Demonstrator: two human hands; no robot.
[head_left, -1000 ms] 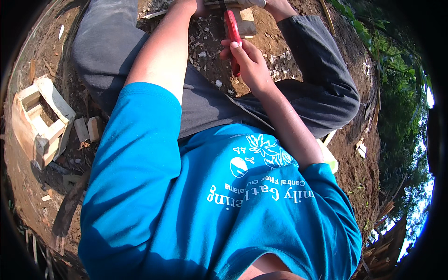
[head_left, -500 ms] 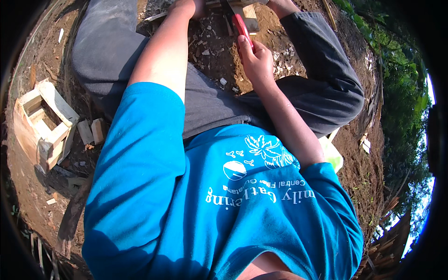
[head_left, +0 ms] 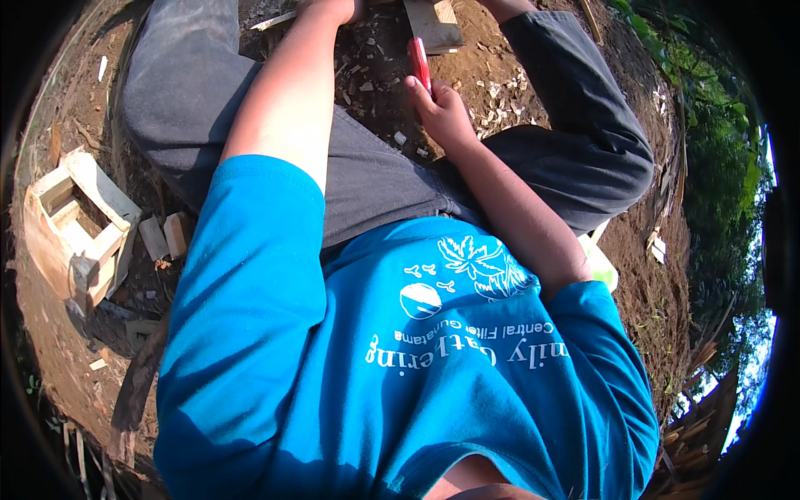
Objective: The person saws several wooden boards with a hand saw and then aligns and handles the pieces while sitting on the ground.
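Observation:
My right hand (head_left: 444, 110) is closed around the red handle of a bladed tool (head_left: 420, 63); I cannot make out whether it is a saw or a knife. The tool points away from me, toward a pale wooden block (head_left: 435, 27) at the top of the view. Its blade is hard to see against the wood and ground. My left hand (head_left: 348, 10) lies at the top edge, left of the block. Its fingers are cut off by the frame, so what it touches is hidden.
Wood chips (head_left: 500, 98) are strewn over the brown soil between my bent legs. On the left stands a wooden box frame (head_left: 79, 229), with small wood offcuts (head_left: 165, 237) beside it. A pale green thing (head_left: 597, 265) sits by my right hip. Green plants (head_left: 712, 142) line the right side.
My right hand has come slightly nearer to me and to the left with the red-handled tool, whose handle now stands more upright. More of the wooden block shows.

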